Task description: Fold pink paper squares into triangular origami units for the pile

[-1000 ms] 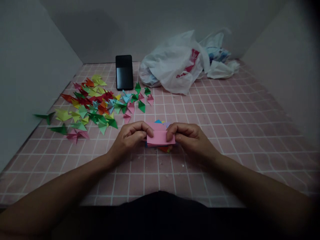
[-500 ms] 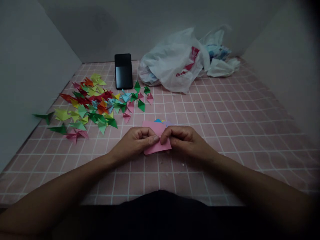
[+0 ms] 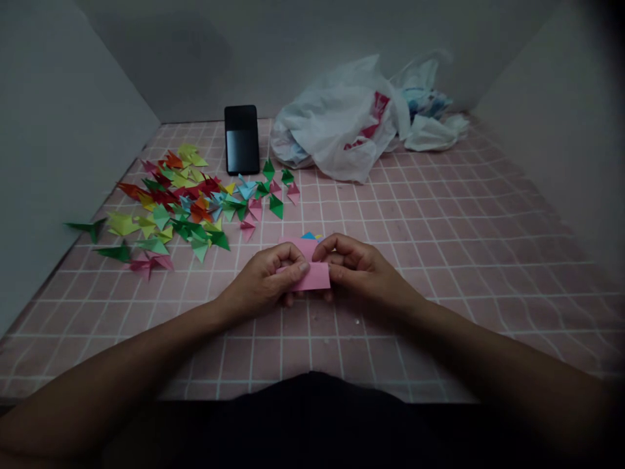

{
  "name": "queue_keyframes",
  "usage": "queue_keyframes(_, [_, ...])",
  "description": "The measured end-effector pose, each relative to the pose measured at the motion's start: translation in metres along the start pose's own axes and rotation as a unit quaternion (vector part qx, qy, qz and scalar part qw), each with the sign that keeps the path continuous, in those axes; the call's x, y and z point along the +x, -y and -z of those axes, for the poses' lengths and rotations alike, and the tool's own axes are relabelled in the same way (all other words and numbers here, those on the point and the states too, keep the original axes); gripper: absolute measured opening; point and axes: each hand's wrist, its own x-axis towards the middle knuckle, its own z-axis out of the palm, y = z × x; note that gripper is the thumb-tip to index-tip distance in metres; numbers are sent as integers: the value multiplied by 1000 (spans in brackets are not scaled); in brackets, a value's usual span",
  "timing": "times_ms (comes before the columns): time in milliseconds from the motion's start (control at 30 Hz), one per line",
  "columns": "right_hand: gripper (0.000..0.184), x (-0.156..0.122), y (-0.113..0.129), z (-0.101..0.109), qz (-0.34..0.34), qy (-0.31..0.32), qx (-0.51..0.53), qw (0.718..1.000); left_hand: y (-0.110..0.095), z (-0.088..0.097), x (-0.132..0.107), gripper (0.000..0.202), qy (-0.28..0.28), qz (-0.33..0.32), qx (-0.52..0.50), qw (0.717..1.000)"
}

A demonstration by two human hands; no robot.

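A folded sheet of pink paper (image 3: 315,279) is between my two hands, low over the table. My left hand (image 3: 273,273) pinches its left part, thumb on top and fingertips showing beneath. On the paper's right edge, my right hand (image 3: 354,264) is closed, thumb against the edge and index finger curled above. Just behind the folded piece lies another pink surface (image 3: 303,246); I cannot tell whether it is a separate sheet. Blue paper (image 3: 308,236) and a bit of yellow peek out beyond it. To the left spread several folded paper cranes (image 3: 190,233) in many colours.
A black phone (image 3: 241,140) stands upright at the back. Right of it sit a crumpled white plastic bag (image 3: 336,120) and a smaller white and blue pack (image 3: 430,104). A pink checked cloth (image 3: 463,247) covers the table, with walls on three sides.
The pink paper lay as a larger square in my hands; now it is a narrower folded strip. My right hand's fingers have lifted and spread slightly around its edge.
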Motion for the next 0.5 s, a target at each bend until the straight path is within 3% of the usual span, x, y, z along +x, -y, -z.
queue_keyframes(233, [18, 2, -3, 5, 19, 0, 10, 1000, -4, 0, -1, 22, -35, 10, 24, 999])
queue_keyframes(333, [26, -1, -1, 1, 10, -12, -18, 1000, -4, 0, -1, 21, -31, -3, 66, 997])
queue_keyframes(500, [20, -4, 3, -6, -29, -38, -64, 997, -2, -1, -1, 19, -14, -28, 88, 996])
